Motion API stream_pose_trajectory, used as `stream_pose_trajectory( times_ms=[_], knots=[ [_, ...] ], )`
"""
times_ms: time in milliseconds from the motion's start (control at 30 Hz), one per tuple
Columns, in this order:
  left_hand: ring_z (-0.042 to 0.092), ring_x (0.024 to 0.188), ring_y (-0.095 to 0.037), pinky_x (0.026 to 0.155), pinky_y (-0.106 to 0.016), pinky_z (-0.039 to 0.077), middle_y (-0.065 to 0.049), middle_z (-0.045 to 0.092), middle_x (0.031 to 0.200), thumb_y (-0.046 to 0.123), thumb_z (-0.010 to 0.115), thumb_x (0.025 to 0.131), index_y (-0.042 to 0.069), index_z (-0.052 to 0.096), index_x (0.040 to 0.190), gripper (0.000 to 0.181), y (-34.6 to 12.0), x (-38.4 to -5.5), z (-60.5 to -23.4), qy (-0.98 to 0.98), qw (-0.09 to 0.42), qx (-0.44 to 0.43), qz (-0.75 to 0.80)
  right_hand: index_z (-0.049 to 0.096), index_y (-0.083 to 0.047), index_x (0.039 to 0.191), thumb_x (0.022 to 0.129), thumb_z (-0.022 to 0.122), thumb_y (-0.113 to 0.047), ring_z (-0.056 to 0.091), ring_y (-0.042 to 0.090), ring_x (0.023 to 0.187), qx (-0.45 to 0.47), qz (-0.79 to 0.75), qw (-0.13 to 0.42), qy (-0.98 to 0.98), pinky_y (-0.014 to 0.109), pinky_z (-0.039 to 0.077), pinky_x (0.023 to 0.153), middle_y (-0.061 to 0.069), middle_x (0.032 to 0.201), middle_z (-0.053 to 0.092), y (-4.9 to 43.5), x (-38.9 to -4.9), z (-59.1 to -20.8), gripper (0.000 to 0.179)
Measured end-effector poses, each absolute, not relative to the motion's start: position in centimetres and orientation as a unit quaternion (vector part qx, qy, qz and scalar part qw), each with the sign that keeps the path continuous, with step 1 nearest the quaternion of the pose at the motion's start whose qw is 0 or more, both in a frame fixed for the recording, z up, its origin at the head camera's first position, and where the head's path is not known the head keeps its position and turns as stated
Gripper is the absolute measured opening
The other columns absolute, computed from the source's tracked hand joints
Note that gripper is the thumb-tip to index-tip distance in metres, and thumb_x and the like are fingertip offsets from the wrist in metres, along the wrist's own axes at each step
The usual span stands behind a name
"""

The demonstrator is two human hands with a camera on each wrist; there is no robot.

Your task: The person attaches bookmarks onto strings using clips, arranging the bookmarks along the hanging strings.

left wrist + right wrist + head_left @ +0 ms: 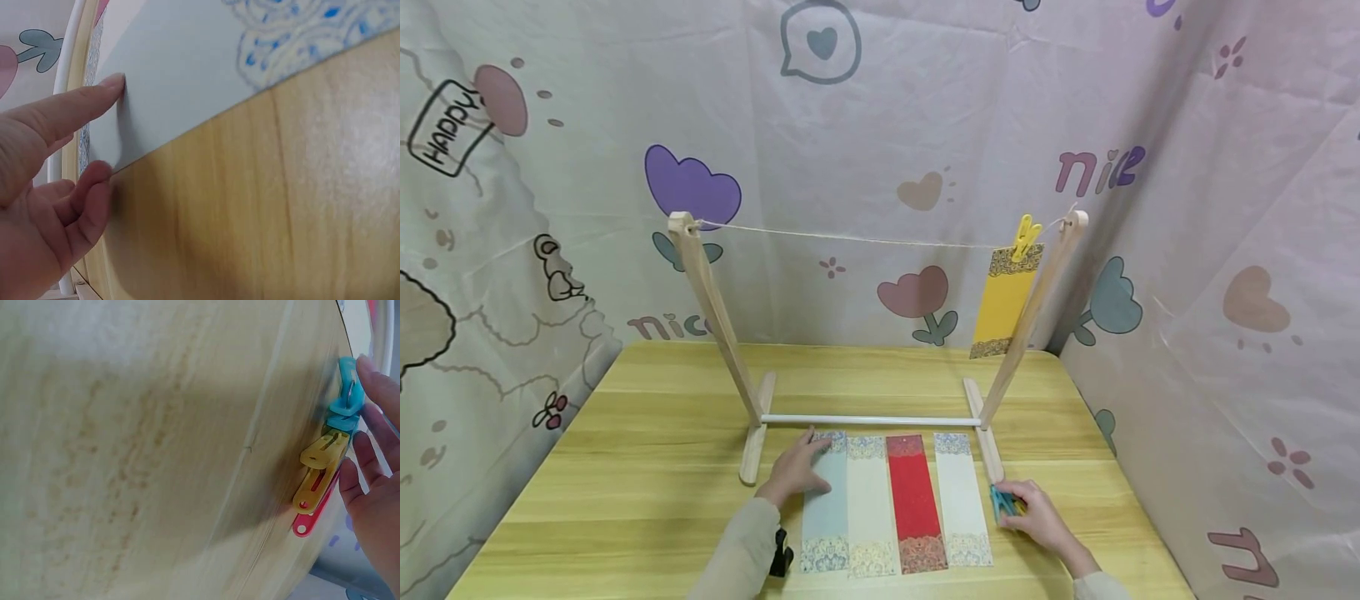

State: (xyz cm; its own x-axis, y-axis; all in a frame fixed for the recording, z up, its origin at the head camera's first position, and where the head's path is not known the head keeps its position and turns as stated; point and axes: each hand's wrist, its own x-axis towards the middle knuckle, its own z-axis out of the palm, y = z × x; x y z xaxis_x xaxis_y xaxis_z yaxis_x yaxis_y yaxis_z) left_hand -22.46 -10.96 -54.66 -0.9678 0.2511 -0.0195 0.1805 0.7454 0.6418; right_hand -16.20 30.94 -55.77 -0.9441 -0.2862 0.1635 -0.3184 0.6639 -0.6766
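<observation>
My left hand point(795, 472) is spread at the left edge of a pale blue paper strip point(826, 517) with patterned ends. In the left wrist view one fingertip point(112, 81) touches the strip's surface, the other fingers curled by its edge. Beside it lie a cream strip point(871, 500), a red strip point(914, 496) and a white strip point(962, 500). At the right, my right hand point(1033, 515) reaches around a blue clothespin point(350, 394), thumb and fingers loosely spread along it. A yellow clothespin point(319, 462) and a red clothespin point(306, 524) lie in line with it.
Behind the strips stands a wooden frame point(715, 317) with a white crossbar point(872, 419) and a string point(835, 237) across its top. A yellow clothespin point(1025, 237) holds a yellow strip point(1003, 304) near the right post. Printed cloth hangs around the table point(602, 483).
</observation>
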Motion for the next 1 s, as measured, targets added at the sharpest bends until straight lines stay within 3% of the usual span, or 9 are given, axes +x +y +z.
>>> stream_pose_trajectory(
  times_ms=[667, 1000],
  knots=[
    [0.040, 0.108, -0.050, 0.083, -0.059, 0.037, -0.029, 0.029, 0.133, 0.014, 0.086, 0.051, 0.006, 0.045, 0.129, 0.088, -10.89, -22.25, -54.51, 0.930, 0.083, 0.119, 0.337, 0.061, 0.001, 0.107, 0.060, 0.080, -0.015, 0.048, 0.018, 0.091, 0.193, 0.352, 0.024, -0.916, 0.029, 0.045, 0.077, 0.014, 0.109, 0.058, 30.59, -16.11, -55.52, 0.053],
    [0.050, 0.090, -0.037, 0.075, -0.049, 0.044, -0.021, 0.035, 0.123, 0.014, 0.087, 0.048, 0.005, 0.042, 0.131, 0.096, -10.97, -22.42, -54.43, 0.935, 0.100, 0.130, 0.315, 0.058, 0.000, 0.110, 0.060, 0.081, -0.019, 0.048, 0.032, 0.099, 0.185, 0.336, -0.002, -0.924, 0.044, 0.042, 0.084, 0.016, 0.114, 0.054, 30.28, -16.15, -55.27, 0.058]
  ],
)
